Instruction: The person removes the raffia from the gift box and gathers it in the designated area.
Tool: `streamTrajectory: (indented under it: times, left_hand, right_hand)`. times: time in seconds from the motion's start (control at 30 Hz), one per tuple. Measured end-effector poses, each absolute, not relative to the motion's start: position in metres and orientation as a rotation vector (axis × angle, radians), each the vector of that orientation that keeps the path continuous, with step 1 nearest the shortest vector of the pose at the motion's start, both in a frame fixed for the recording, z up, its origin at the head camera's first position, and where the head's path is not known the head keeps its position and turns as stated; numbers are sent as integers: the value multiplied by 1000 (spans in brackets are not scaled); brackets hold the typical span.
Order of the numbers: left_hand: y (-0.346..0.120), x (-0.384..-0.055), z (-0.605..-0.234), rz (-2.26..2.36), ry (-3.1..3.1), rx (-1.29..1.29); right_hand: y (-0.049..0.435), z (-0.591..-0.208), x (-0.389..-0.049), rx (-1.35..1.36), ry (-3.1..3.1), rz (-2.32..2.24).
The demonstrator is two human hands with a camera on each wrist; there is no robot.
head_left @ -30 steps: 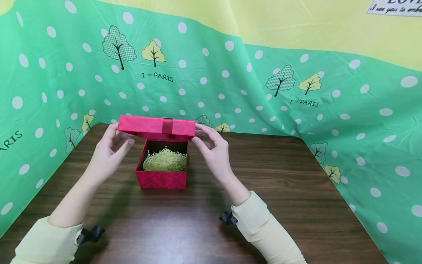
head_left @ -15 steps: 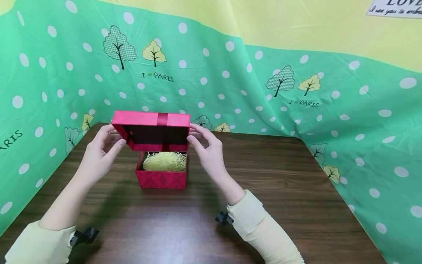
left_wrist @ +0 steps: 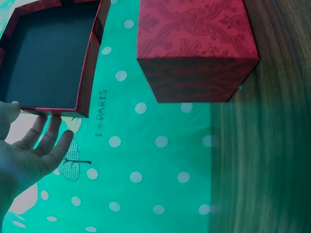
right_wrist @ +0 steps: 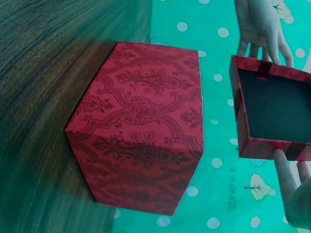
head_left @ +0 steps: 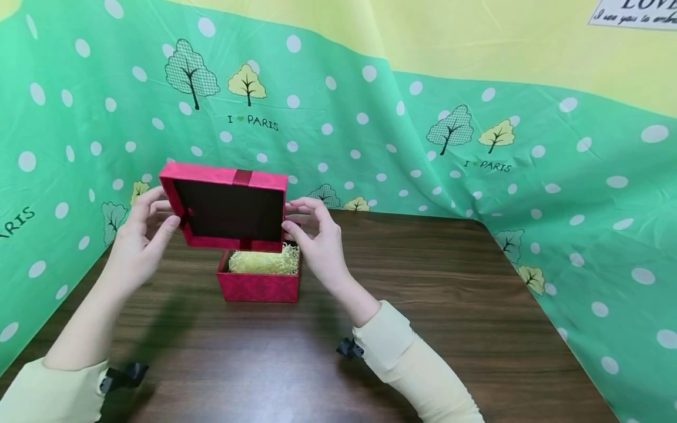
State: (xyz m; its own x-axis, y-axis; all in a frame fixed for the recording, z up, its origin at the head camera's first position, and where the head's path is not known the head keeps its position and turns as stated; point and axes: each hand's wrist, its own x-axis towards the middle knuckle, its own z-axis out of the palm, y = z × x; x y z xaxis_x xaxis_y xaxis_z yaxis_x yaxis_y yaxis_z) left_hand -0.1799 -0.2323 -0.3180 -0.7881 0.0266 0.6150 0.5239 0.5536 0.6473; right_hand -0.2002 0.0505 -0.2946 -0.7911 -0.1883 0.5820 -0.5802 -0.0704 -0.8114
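A red box lid (head_left: pixel 230 211) with a dark inside and a ribbon band is held up, tilted so its inside faces me. My left hand (head_left: pixel 138 241) grips its left side, thumb in front and fingers behind. On the opposite side my right hand (head_left: pixel 319 247) pinches the lid between thumb and fingers. Below and partly behind the lid stands the red patterned box (head_left: pixel 259 288), filled with pale yellow shredded paper (head_left: pixel 259 264). Both wrist views show the lid (left_wrist: pixel 48 58) apart from the box (right_wrist: pixel 141 116).
The box stands on a dark wooden table (head_left: pixel 449 305). A green dotted cloth (head_left: pixel 349 117) with printed trees hangs behind the table and along its sides. Black devices (head_left: pixel 124 377) sit at both sleeve cuffs.
The lid has risen, moved left and tipped back from nearly level, so its dark inside now shows. Both hands have moved left with it. The box has stayed in place.
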Motion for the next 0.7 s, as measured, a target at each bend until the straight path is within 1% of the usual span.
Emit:
streamTrajectory:
  times: [0.3, 0.53, 0.6, 0.7]
  left_hand:
    - [-241, -177, -313, -1125, -2284, -385]
    - [-255, -175, -313, -1148, -2398, -298]
    - [-261, -174, -313, -1143, -2436, -281]
    - [-271, -174, -313, -1127, -2491, -263]
  right_hand:
    - [37, -292, -197, 803, -1979, 1717]
    - [29, -292, -194, 845, -2024, 1628]
    - [26, -294, -194, 864, -2048, 1589]
    - [20, -307, -202, 899, -2086, 1559]
